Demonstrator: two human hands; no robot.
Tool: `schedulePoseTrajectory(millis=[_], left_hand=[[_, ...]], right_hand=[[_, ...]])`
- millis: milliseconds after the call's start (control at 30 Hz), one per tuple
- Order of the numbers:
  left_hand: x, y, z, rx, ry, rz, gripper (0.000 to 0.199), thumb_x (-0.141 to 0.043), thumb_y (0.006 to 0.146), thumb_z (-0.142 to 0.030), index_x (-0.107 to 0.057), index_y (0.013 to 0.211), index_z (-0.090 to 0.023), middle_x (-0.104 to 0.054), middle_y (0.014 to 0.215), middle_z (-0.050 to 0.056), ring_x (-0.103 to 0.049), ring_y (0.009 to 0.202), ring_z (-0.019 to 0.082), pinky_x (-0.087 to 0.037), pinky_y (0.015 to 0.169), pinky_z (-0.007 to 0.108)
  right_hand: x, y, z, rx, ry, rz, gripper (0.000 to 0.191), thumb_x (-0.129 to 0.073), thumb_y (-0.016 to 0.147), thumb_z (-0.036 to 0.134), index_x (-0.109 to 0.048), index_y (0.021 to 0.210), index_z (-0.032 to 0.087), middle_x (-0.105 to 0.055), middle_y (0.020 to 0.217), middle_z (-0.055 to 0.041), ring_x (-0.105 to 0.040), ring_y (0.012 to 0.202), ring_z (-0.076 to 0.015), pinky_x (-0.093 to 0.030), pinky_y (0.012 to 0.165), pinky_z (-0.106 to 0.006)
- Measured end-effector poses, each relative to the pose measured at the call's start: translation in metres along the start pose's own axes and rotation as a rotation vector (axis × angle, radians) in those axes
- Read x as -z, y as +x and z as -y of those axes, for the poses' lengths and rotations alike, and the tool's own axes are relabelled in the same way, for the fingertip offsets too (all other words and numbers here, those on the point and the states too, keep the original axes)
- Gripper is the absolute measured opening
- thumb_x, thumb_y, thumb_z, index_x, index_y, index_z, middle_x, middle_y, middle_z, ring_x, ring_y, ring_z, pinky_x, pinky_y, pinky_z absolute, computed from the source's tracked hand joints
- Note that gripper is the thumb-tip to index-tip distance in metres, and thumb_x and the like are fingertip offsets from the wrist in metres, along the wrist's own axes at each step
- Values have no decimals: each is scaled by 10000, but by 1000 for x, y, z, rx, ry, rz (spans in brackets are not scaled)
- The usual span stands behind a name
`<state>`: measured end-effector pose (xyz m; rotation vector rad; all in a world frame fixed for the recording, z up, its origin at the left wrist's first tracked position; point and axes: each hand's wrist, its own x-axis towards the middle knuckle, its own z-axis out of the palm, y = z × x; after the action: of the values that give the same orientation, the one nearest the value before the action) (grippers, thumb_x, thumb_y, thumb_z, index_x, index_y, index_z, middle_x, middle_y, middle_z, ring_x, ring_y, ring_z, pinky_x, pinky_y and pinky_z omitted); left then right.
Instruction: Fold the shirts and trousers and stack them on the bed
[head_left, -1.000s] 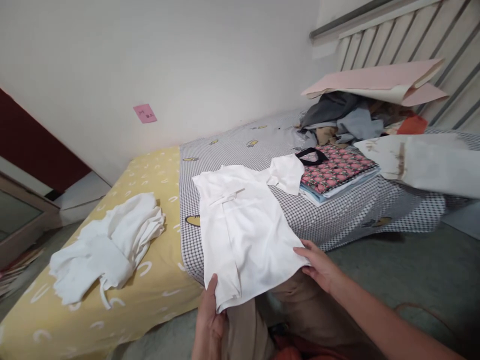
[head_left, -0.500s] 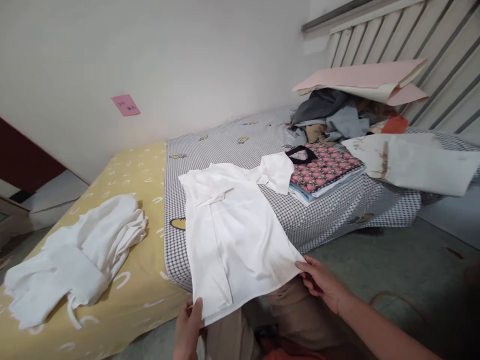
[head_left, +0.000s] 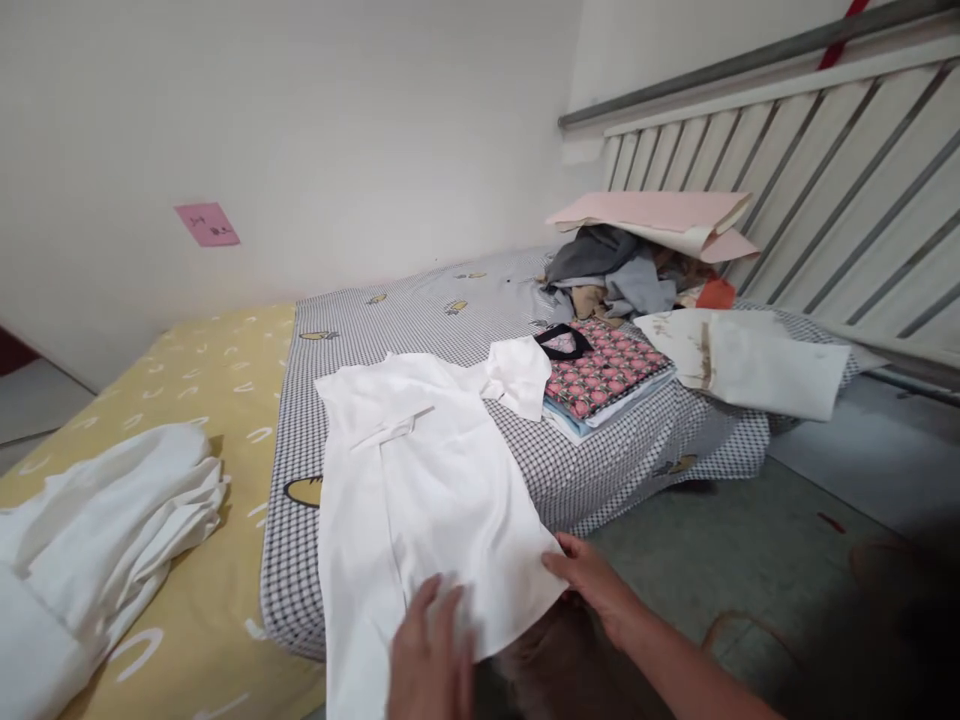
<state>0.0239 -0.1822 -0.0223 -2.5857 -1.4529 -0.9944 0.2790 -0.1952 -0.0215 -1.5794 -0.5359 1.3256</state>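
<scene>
A white short-sleeved garment (head_left: 442, 480) lies spread over the checked bed cover, its lower edge hanging past the bed's front. My right hand (head_left: 589, 580) pinches the garment's lower right corner between thumb and fingers. Over the lower middle of the cloth is my left hand (head_left: 435, 645), slightly blurred, fingers apart and holding nothing. One sleeve reaches toward a folded stack topped by a pink floral garment (head_left: 611, 365) with a black collar.
Another white garment (head_left: 112, 540) lies crumpled on the yellow sheet (head_left: 247, 400). Behind the stack are piled clothes (head_left: 622, 275) under a pink sheet (head_left: 660, 210), beside a stained white cloth (head_left: 757, 355). A slatted rail (head_left: 795, 170) stands at right.
My left hand has let go of the garment's lower left corner and moved right, over the cloth. My right hand keeps its corner. The view has shifted right.
</scene>
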Motion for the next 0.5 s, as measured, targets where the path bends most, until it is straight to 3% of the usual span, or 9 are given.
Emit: schedulePoseTrajectory(millis=[67,133,233,300,400,500], left_hand=[[-25,17,-38,-69,10,43,598,-595,849,-139,-527,1432,-253,-566,1441,124,-604,1231,279,-537,991,432],[-48,33,-68,-93,13,18,751,-680,790,-141,-455,1500,-231,-553,1467,142,-580,1257,307,-518,1009,455],[-80,49,-93,-123,24,8,692,-676,797,-98,-510,1459,-214,-615,1382,148,-613,1189,303,-527,946,427],[-102,49,-98,-116,26,72,580,-627,814,-46,-593,1371,-202,-694,1186,124,-667,997,250,-535,802,348],[-134,38,-97,-49,9,133,437,-611,776,15,-698,1155,-185,-684,858,57,-638,758,200,-473,641,287],[-150,25,-92,-32,-15,131,398,-627,730,49,-718,1024,-203,-674,811,50,-635,763,218,-461,649,308]], right_hand=[[-7,-2,3,0,60,20,331,-742,587,441,-632,792,205,-623,622,32,-512,534,-129,-314,499,-249],[-12,-7,9,20,104,64,345,-759,597,439,-651,826,205,-659,673,23,-558,585,-143,-370,537,-255],[-10,-12,22,108,-9,156,277,-733,680,443,-679,826,215,-702,756,7,-632,735,-186,-466,682,-288],[-1,-9,35,191,-280,179,173,-657,772,394,-677,772,222,-706,755,-5,-641,776,-207,-473,719,-307],[20,3,69,410,-824,7,147,-563,840,246,-709,834,234,-724,850,-31,-642,811,-223,-470,754,-335],[34,23,121,737,-1266,-301,357,-510,886,146,-708,1160,261,-693,1163,-90,-624,1022,-259,-455,875,-374]])
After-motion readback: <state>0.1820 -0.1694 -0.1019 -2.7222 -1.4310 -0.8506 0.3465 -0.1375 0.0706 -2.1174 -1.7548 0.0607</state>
